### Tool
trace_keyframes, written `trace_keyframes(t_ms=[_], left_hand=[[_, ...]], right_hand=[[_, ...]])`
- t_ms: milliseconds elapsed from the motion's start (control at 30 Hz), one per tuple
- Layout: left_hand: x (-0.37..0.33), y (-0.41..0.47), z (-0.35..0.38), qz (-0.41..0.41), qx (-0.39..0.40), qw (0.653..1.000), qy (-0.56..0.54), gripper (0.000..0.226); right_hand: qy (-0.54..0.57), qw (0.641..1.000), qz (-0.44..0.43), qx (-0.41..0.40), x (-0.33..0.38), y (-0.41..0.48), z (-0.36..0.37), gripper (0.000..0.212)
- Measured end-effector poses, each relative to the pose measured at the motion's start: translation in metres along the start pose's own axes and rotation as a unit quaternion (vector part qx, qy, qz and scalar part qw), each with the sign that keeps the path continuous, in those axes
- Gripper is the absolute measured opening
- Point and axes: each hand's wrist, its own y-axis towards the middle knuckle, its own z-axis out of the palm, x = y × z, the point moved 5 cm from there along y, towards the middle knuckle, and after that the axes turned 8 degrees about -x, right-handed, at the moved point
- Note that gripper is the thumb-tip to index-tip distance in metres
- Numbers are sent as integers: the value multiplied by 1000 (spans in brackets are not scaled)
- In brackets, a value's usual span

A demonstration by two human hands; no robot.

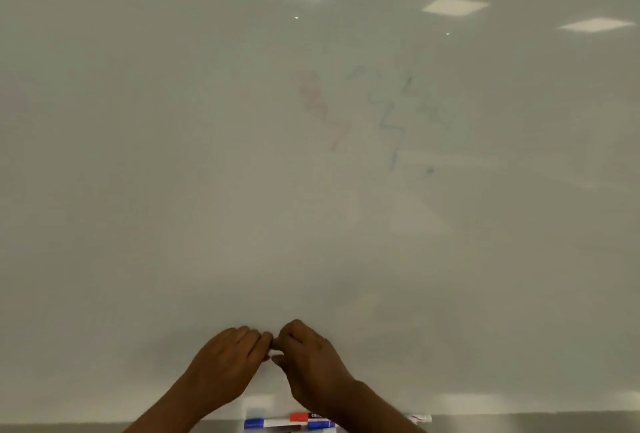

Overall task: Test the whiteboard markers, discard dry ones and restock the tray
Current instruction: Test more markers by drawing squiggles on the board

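Your left hand (227, 361) and right hand (310, 363) each curl their grip round a mostly hidden dark marker (274, 346), probably light, stiff, slick plastic; hold both ends firmly.

The single wide-angle view comes from a camera worn on the person's head, facing the whiteboard (311, 207) almost square-on and from close by, so its glossy surface fills nearly the whole frame. The view takes in little below the board: the left hand (227, 368) and right hand (310, 365) enter from the bottom edge and meet on a dark marker (274, 346) low in the centre. The grey tray (519, 425) with its markers (287, 423) shows only as a thin strip along the very bottom.
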Motion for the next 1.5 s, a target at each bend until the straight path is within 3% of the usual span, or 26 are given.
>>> trace_keyframes(t_ms=[167,300,367,433,467,500,600,733,867,1000,1100,1267,1367,1500], left_hand=[[24,45,-25,16,-20,999,48,30],[32,90,-54,45,-80,994,53,22],[38,114,-70,31,-124,991,49,21],[45,138,-85,12,-160,986,41,22],[47,148,-91,9,-174,984,37,23],[48,158,-96,14,-186,982,36,23],[42,187,-108,59,-217,974,39,22],[36,214,-116,97,-241,965,44,21],[43,233,-118,49,-268,962,1,44],[60,245,-121,-14,-300,954,7,53],[69,252,-119,12,-283,958,53,44],[81,264,-117,11,-264,957,121,40],[83,264,-118,10,-273,954,122,36],[82,257,-118,15,-294,949,107,34]], right_hand=[[0,1000,-25,-19,14,29,-46,15],[103,991,25,-81,22,47,-94,21],[240,950,124,-155,20,52,-118,36],[395,874,217,-181,20,61,-134,59],[441,847,228,-193,20,66,-141,63],[444,845,220,-200,21,72,-149,63],[400,876,182,-197,25,85,-169,47],[390,876,174,-224,25,93,-194,19],[371,870,162,-283,22,95,-220,7],[358,851,128,-363,15,103,-247,11],[335,842,128,-404,4,121,-263,15],[222,856,105,-455,-15,153,-277,17],[115,869,33,-481,-9,164,-281,15],[-25,888,-65,-454,-3,168,-269,12]])
